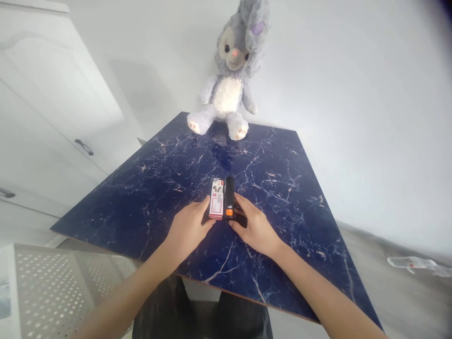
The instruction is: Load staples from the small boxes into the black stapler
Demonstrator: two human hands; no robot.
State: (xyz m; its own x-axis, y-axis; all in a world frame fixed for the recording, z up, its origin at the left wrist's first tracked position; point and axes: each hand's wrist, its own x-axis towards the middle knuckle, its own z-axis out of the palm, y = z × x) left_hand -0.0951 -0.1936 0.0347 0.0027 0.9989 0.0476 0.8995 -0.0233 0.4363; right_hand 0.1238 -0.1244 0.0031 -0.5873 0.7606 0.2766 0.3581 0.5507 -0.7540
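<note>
A small white and red box [216, 198] lies on the dark blue marble table [148, 188], side by side with a black stapler [229, 197] that has an orange mark near its close end. My left hand [189, 228] rests on the table with its fingers curled against the box's near left side. My right hand [254, 226] lies just right of the stapler, fingers touching its side and thumb at its orange end. Both hands flank the two objects.
A grey and white plush rabbit [231, 75] sits at the table's far edge against the white wall. White cabinets [49, 117] stand to the left. A white perforated surface [52, 282] is near my left arm. A clear plastic piece [418, 264] lies on the floor at right.
</note>
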